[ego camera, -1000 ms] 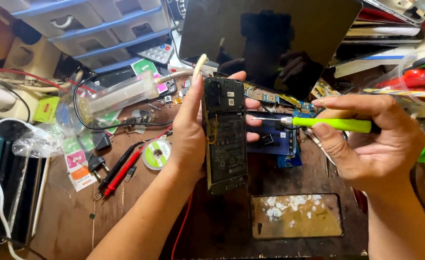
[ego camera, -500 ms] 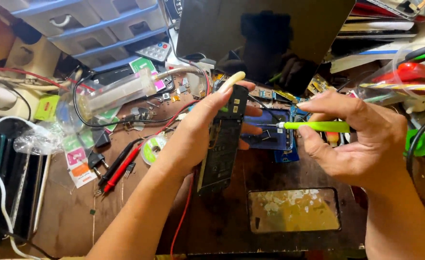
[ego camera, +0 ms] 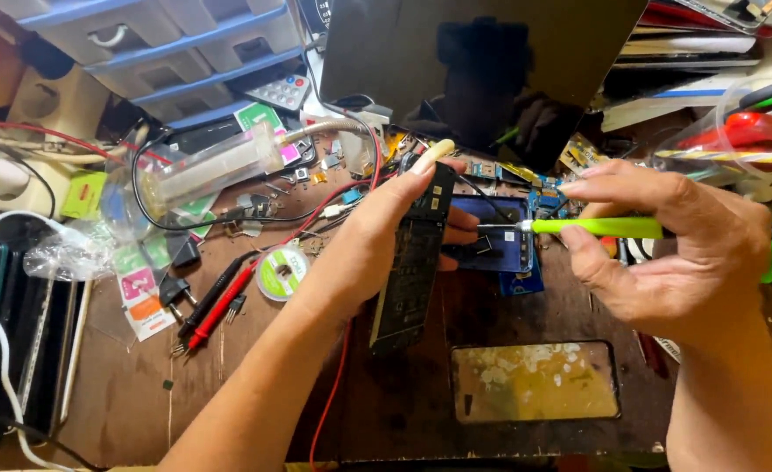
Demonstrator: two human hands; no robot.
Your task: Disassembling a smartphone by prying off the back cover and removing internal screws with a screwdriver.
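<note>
My left hand [ego camera: 377, 240] grips an opened black phone body [ego camera: 412, 262], tilted nearly on edge so its inner side faces right. My right hand [ego camera: 666, 245] holds a green-handled screwdriver [ego camera: 591, 227] level, its metal tip pointing left at the phone's inner side near my left fingers. Behind the tip lies a blue circuit part [ego camera: 513, 249] on the wooden bench. A phone panel with yellowish glue residue [ego camera: 535, 380] lies flat near the front edge.
A dark monitor [ego camera: 473, 61] stands at the back. Blue drawer units [ego camera: 159, 44] are at back left. Red and black probe leads [ego camera: 215, 301], a solder wick spool [ego camera: 281, 273], a clear syringe [ego camera: 202, 170], loose parts and tools at right [ego camera: 736, 131] crowd the bench.
My left hand has turned the phone body from flat-facing to nearly edge-on. The screwdriver in my right hand stays level, its tip close to the phone.
</note>
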